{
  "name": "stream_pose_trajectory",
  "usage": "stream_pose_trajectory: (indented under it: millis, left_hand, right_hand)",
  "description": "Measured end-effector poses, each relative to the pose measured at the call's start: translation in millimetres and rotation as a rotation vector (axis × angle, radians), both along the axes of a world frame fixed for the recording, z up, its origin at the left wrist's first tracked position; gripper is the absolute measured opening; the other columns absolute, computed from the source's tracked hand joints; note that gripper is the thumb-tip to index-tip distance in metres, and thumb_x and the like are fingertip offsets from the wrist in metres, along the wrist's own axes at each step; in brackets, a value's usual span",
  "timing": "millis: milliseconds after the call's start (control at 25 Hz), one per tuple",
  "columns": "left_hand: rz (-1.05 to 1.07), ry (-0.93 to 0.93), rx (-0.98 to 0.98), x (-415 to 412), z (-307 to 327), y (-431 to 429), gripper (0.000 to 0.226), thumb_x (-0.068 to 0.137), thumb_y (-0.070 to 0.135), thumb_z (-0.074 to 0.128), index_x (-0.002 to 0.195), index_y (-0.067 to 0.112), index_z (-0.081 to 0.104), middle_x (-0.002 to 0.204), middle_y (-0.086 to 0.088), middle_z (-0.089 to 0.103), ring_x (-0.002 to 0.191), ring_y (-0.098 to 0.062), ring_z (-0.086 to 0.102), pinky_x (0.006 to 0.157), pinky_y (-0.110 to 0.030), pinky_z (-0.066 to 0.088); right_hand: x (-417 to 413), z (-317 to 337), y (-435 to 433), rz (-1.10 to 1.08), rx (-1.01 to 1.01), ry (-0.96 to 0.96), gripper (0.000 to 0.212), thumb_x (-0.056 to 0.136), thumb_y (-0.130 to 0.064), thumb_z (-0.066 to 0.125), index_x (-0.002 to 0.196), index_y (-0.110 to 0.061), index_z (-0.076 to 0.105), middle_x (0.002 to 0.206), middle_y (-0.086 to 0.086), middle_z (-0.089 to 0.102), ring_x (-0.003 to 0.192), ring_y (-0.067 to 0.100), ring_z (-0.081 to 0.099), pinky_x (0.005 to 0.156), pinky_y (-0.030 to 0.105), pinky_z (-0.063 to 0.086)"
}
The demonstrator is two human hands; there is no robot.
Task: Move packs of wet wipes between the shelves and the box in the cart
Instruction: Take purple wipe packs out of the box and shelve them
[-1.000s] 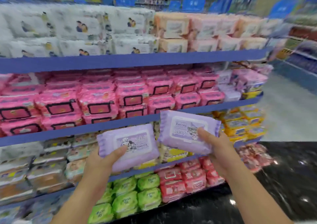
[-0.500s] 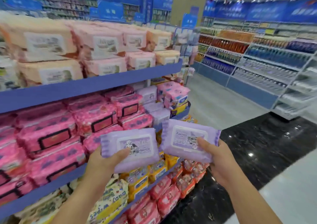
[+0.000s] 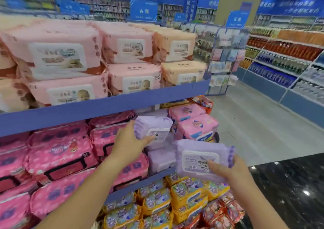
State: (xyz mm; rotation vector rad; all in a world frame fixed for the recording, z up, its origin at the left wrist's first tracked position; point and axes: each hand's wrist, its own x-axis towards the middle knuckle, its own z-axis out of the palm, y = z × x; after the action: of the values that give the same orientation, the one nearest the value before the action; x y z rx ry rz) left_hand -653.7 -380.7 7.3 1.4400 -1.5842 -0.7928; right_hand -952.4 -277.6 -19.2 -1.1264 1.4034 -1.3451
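Placement on the shelf is judged to be the step in hand; the cart and its box are not in view.

Left hand (image 3: 129,141), centre of frame, grips a lilac soft-plastic pack of wet wipes with a white flip lid (image 3: 154,128), fingers curled round its left end. This pack sits inside the bay between the blue upper shelf edge (image 3: 105,106) and the blue middle shelf edge (image 3: 140,181), directly above a stack of matching lilac packs (image 3: 161,160). Whether it already rests on that stack cannot be told. Its long axis appears to run from the hand toward the right of frame.

Right hand (image 3: 228,171), lower right of centre, clamps a second lilac lidded pack (image 3: 199,158) at its lower right corner, thumb pressed on the lid face. That pack hangs in front of the middle shelf edge, outside the bay, lid toward the camera, long axis across the frame.

Deciding relation: the lilac stack lies up and to the left of the right-hand pack, and the left hand is the nearer, being already at the slot. The left pack should therefore seat first.

Slot is bounded by deep pink flowered packs (image 3: 59,151) to its left and pale pink packs (image 3: 196,125) to its right. Headroom under the upper shelf looks limited, so a second pack may snag.
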Motion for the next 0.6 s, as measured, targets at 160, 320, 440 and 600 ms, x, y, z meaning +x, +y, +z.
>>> stream_pose_trajectory:
  millis: [160,320,440,600]
  left_hand:
    - [0.073,-0.314,0.05,-44.9,0.4,-43.4,0.062,0.081,0.045,0.08,0.131,0.02,0.054,0.128,-0.004,0.066,0.117,-0.03,0.062,0.085,-0.034,0.048]
    - [0.134,-0.329,0.069,-69.3,-26.7,-61.0,0.079,0.091,0.027,0.074,0.154,0.019,0.026,0.155,-0.009,0.039,0.134,-0.033,0.049,0.098,-0.038,0.045]
    - [0.063,-0.76,-0.014,-64.5,-40.7,-64.5,0.075,0.082,0.015,0.076,0.148,0.021,0.042,0.14,-0.012,0.044,0.125,-0.034,0.05,0.09,-0.041,0.05]
    - [0.005,-1.228,-0.144,-57.7,-31.1,-79.2,0.069,0.046,0.03,0.093,0.11,0.014,0.073,0.101,-0.009,0.067,0.098,-0.032,0.061,0.089,-0.041,0.039]
  right_hand:
    - [-15.1,-8.6,-56.5,0.122,0.037,0.027,0.06,0.052,-0.026,0.086,0.109,-0.014,0.07,0.097,0.002,0.079,0.09,0.02,0.076,0.081,0.039,0.061]
    - [-16.7,-17.3,-92.3,0.226,0.08,0.033,0.051,0.055,-0.025,0.083,0.103,-0.016,0.069,0.093,-0.006,0.079,0.082,0.01,0.075,0.063,0.018,0.056]
    - [-11.7,-22.1,-103.6,0.258,0.096,0.083,0.077,0.044,-0.051,0.094,0.109,-0.018,0.07,0.099,-0.007,0.079,0.091,0.013,0.075,0.078,0.034,0.058]
    - [-6.4,-16.4,-111.9,0.303,0.101,0.122,0.046,0.066,-0.024,0.091,0.107,-0.023,0.068,0.097,-0.013,0.078,0.091,0.007,0.074,0.078,0.027,0.058]
